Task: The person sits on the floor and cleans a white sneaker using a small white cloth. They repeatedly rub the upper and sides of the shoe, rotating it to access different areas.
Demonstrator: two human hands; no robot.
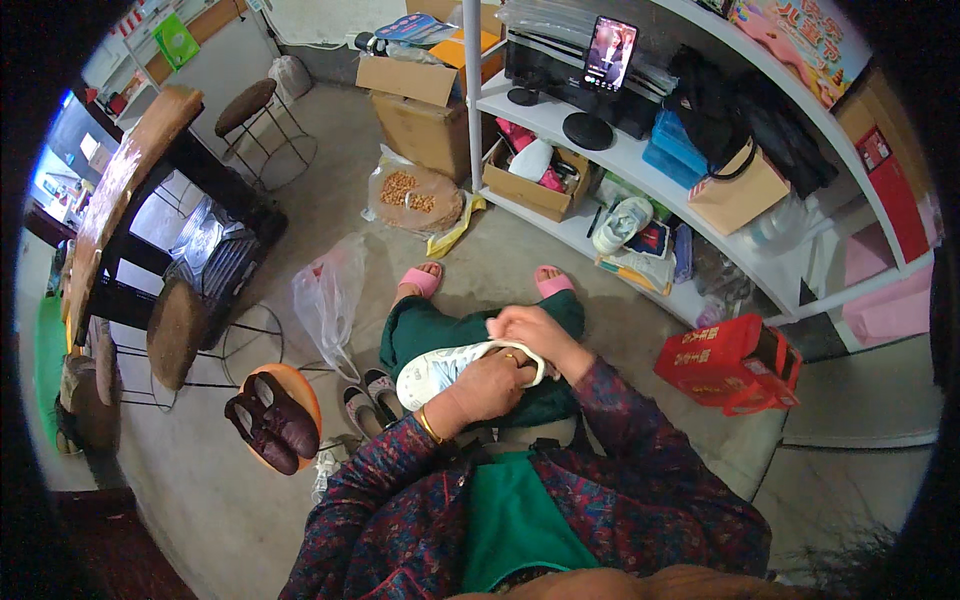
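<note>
A white sneaker (433, 379) with pale laces lies over my lap, its toe towards the left and its opening towards the right. My left hand (491, 384), with a ring and a gold bangle, rests over the shoe, its fingers reaching into the opening. My right hand (538, 330) is at the far side of the collar, slightly blurred, with part of it behind the shoe's edge. Left of my legs, dark brown lace-up shoes (274, 424) sit on an orange round stool (309, 386). Flat shoes (373, 401) stand on the floor nearby.
A clear plastic bag (328, 300) lies left of my feet. Ahead are a round tray of nuts (415, 200) and a cardboard box (420, 127). A white shelf (626, 161) holds a phone (611, 54) and another sneaker (622, 223). At right stands a red carton (709, 360).
</note>
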